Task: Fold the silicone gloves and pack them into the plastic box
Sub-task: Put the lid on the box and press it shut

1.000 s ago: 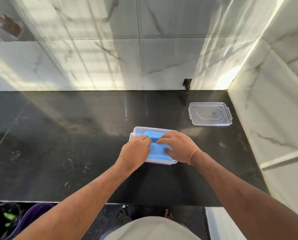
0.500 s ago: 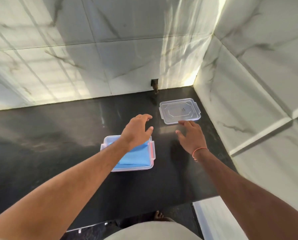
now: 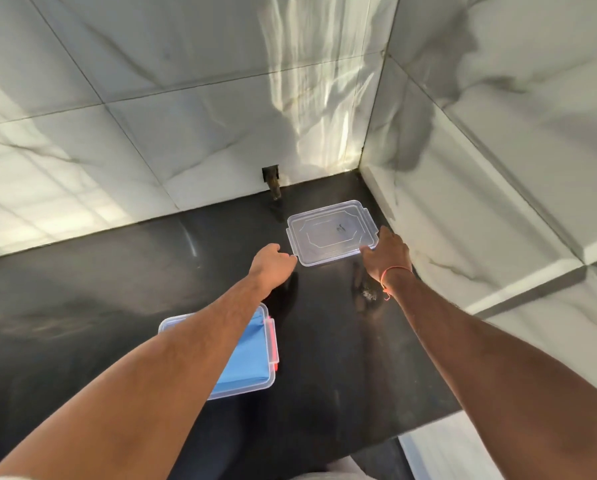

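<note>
While gloves (image 3: 246,355) fill box (image 3: 271,344), both hands flank lid (image 3: 331,232), arms outstretched.

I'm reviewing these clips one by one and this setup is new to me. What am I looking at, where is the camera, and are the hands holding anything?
There is no machine: a person works with bare hands, and the camera sits on their head, looking forward and down. The black counter meets marble walls in a corner. On it lies an open plastic box holding folded blue gloves, partly hidden by the left forearm. Farther off lies the clear lid. The left hand and right hand reach its two near corners. The fingertips seem to touch it, but nothing is lifted yet.
</note>
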